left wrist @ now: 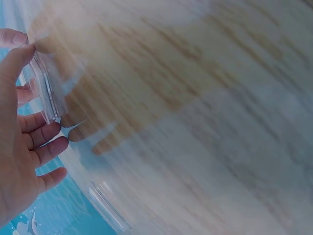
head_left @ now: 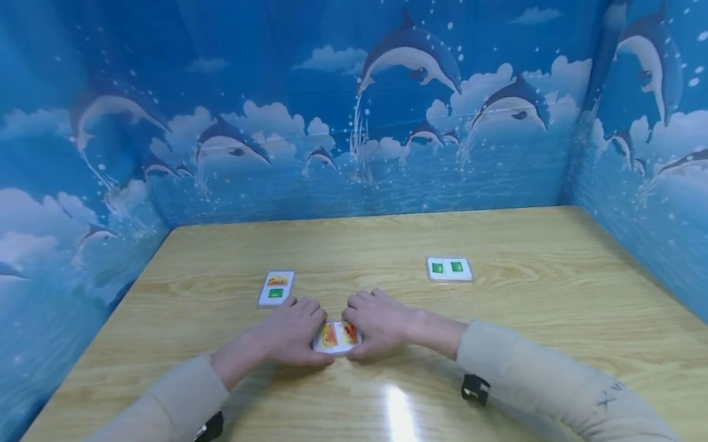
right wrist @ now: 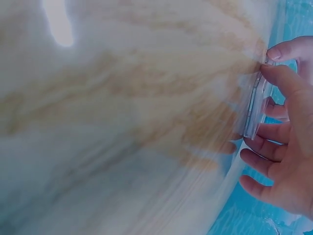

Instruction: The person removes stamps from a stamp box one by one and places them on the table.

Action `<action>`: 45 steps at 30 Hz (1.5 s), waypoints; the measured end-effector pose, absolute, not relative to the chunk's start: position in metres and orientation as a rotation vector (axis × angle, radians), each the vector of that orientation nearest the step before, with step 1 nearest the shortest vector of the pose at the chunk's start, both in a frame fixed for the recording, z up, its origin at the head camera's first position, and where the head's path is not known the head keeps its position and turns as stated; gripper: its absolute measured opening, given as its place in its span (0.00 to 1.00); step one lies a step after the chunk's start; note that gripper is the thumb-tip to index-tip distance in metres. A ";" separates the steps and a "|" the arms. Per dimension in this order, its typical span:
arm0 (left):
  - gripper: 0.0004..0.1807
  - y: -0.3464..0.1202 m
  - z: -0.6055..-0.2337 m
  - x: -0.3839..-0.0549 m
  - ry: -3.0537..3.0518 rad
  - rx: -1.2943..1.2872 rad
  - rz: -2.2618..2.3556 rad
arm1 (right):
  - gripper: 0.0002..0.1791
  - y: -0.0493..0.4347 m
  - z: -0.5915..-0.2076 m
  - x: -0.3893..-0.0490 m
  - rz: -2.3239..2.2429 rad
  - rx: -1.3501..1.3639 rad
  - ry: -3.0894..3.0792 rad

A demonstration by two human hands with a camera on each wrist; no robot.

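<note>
Biggest thing facing my fingers is the dolphin backdrop (head_left: 406,46), well beyond them; below it the wood-look bench (head_left: 560,343) runs under both hands. My left hand (head_left: 294,331) and right hand (head_left: 378,322) are drawn in close, each w/ thumb on the near side & fingers on the far side, pinching opp. ends of a clear-edged tile (head_left: 339,346) btwn them; my outer fingers fan loosely. Can't tell if it's flat on the bench or raised a touch. Looks like rigid plastic, so prob. light & stiff, no flex; smooth faces may slip a bit, esp. on a shiny top like this, and a hard knock could chip a corner. Best hold IMO: the thick edges close to the corners, light squeeze, fingers off the printed face. Beyond my left fingers, near them, lies a lengthwise tile (head_left: 276,288); a crosswise tile (head_left: 449,270) sits farther off, beyond & right of my right fingers. Smallest: the held tile's pics, orange-yellow pic (head_left: 328,335) by my left fingers, reddish pic (head_left: 350,332) by my right.
</note>
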State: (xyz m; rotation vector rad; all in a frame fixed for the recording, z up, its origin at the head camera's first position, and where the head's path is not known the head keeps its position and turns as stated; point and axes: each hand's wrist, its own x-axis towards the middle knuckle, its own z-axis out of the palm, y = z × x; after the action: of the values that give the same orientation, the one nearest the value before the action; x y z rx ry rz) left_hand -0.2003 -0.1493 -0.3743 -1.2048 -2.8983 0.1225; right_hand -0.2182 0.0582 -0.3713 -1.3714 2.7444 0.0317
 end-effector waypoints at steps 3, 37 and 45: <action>0.34 -0.149 -0.374 -0.201 -2.917 -1.201 0.124 | 0.33 0.057 -0.369 -0.217 0.022 -1.357 2.742; 0.36 -0.151 -0.369 -0.201 -2.963 -1.197 0.148 | 0.39 0.077 -0.363 -0.220 -0.094 -1.380 2.776; 0.37 -0.153 -0.369 -0.200 -2.966 -1.207 0.148 | 0.39 0.098 -0.362 -0.220 -0.155 -1.351 2.793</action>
State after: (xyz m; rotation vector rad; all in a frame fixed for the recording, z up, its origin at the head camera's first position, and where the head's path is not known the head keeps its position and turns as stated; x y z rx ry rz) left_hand -0.1995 -0.1526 -0.3695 -1.2068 -2.9658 0.1484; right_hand -0.2200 0.0982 -0.3619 -1.3512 2.7928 -0.1555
